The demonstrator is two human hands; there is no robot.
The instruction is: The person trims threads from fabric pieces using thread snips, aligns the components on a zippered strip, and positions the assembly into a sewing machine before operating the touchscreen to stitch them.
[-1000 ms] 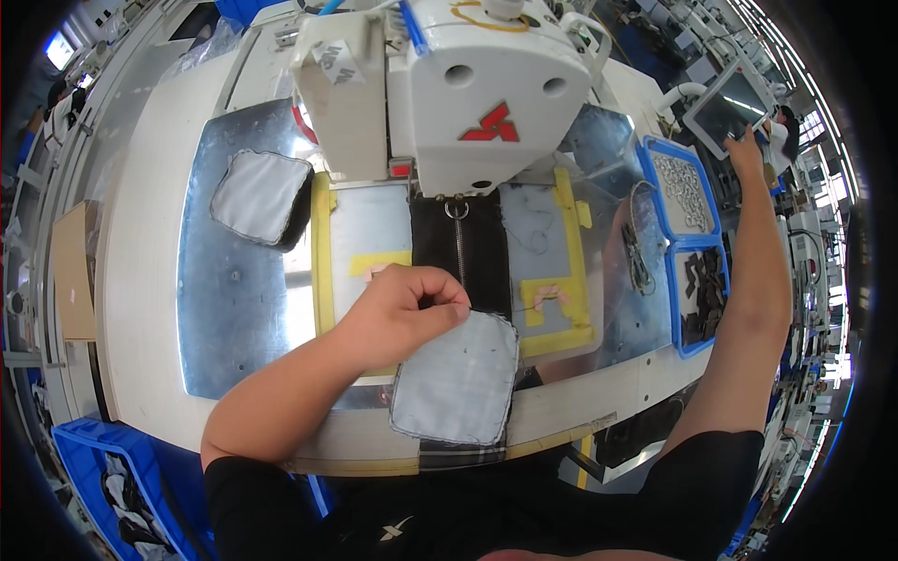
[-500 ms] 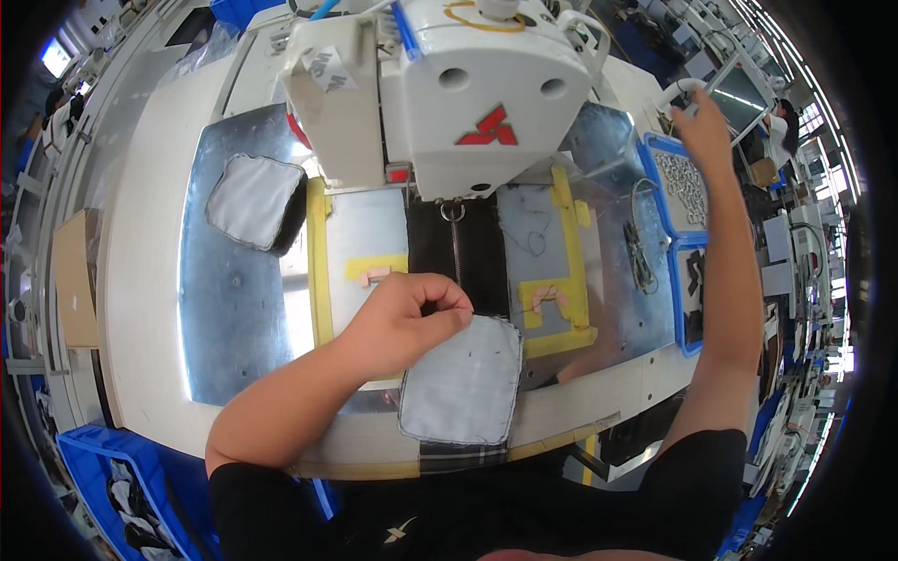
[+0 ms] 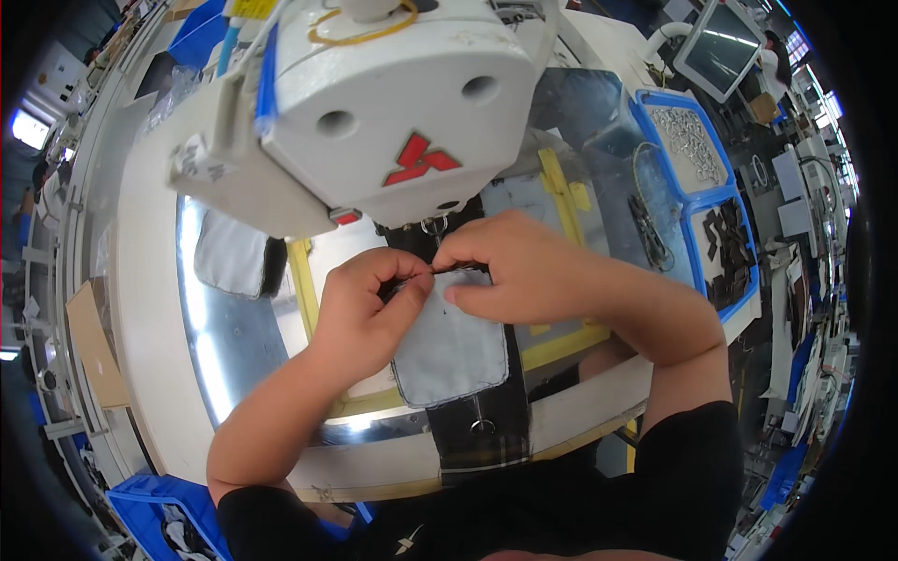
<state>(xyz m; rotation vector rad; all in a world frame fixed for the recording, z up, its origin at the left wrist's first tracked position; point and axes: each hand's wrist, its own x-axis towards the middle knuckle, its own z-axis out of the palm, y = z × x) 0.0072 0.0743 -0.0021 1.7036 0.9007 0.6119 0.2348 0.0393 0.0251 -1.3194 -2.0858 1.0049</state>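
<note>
A pale grey square fabric piece with dark stitched edges (image 3: 451,348) lies over a long black fabric strip (image 3: 485,439) in front of the machine. My left hand (image 3: 365,309) pinches its top edge between thumb and fingers. Close beside it, my right hand (image 3: 514,266) has its thumb and fingers closed on the same edge, its thumb on the grey face. Whether the fingers hold anything smaller there is hidden. Metal rings show on the strip, one just beyond my hands below the white sewing machine head (image 3: 402,122).
A stack of similar grey pieces (image 3: 232,252) sits on the metal plate at left, partly behind the machine. Blue trays at right hold small metal rings (image 3: 687,140) and dark small parts (image 3: 725,251). A blue crate (image 3: 178,505) stands at lower left, a screen (image 3: 718,47) at upper right.
My right hand has come from the far right, near the screen and trays, to the grey piece's top edge beside my left hand. The view has shifted, with the machine head appearing larger.
</note>
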